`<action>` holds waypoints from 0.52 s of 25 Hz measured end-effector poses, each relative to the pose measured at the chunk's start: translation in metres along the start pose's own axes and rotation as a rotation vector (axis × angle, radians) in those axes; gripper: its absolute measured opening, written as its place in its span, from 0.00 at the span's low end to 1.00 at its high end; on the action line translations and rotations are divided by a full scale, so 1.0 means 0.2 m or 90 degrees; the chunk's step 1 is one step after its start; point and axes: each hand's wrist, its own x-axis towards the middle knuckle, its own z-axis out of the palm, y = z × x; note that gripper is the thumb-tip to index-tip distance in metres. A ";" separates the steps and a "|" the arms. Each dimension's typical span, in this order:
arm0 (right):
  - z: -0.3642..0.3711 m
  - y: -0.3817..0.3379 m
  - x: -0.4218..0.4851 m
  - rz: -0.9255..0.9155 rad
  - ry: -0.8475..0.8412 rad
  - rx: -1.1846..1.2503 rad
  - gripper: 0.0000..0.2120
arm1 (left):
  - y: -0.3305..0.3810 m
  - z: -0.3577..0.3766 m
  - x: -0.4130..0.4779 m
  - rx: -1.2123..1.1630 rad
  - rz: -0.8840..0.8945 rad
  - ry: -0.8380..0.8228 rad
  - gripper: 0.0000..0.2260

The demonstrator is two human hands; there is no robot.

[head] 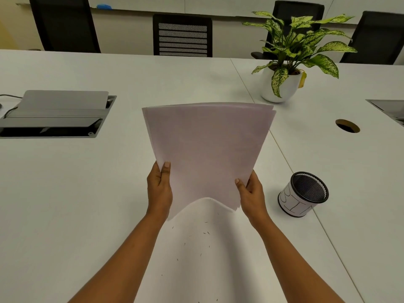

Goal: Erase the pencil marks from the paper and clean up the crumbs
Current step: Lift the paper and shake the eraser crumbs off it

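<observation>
A stack of white paper sheets (207,147) is lifted off the white table (76,193) and tilted up, its near edge sagging in a curve. My left hand (159,189) grips the lower left side, thumb on top. My right hand (251,194) grips the lower right side the same way. Small dark eraser crumbs (196,241) lie scattered on the table below the paper's near edge, between my forearms. No pencil marks show on the side facing me.
A black mesh cup (303,194) wrapped in white paper stands to the right of my right hand. A potted plant (286,68) sits at the back right. An open cable box (54,114) is set in the table at left, a round cable hole (347,126) at right. Chairs line the far edge.
</observation>
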 end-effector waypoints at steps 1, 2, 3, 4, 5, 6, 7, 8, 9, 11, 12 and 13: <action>-0.01 -0.01 0.00 -0.013 -0.002 0.007 0.12 | 0.00 -0.01 0.01 0.006 0.003 0.006 0.16; -0.01 -0.02 0.00 -0.023 0.004 0.015 0.10 | 0.00 -0.01 0.02 0.011 0.005 0.010 0.16; -0.01 -0.03 0.01 -0.030 0.014 0.020 0.10 | 0.01 -0.02 0.03 0.016 0.007 0.013 0.16; -0.01 -0.04 0.01 -0.032 0.025 0.019 0.10 | 0.01 -0.03 0.04 0.023 0.008 0.019 0.16; 0.01 -0.06 0.02 -0.032 0.034 0.016 0.09 | 0.02 -0.03 0.06 0.033 0.011 0.028 0.15; 0.03 -0.07 0.02 -0.029 0.039 0.014 0.09 | 0.03 -0.05 0.08 0.049 0.014 0.044 0.15; 0.06 -0.09 0.02 -0.022 0.041 0.009 0.08 | 0.04 -0.07 0.10 0.070 0.017 0.063 0.16; 0.10 -0.10 0.02 -0.010 0.040 -0.001 0.08 | 0.05 -0.10 0.13 0.097 0.017 0.083 0.16; 0.15 -0.10 0.02 0.009 0.034 -0.015 0.08 | 0.05 -0.15 0.17 0.128 0.013 0.101 0.16; 0.27 -0.09 0.01 0.057 0.006 -0.034 0.09 | 0.01 -0.26 0.25 0.193 -0.004 0.125 0.17; 0.32 -0.08 0.00 0.084 -0.017 -0.031 0.09 | -0.01 -0.31 0.29 0.224 -0.012 0.136 0.17; 0.36 -0.06 0.01 0.113 -0.045 -0.021 0.10 | -0.02 -0.36 0.32 0.250 -0.019 0.146 0.16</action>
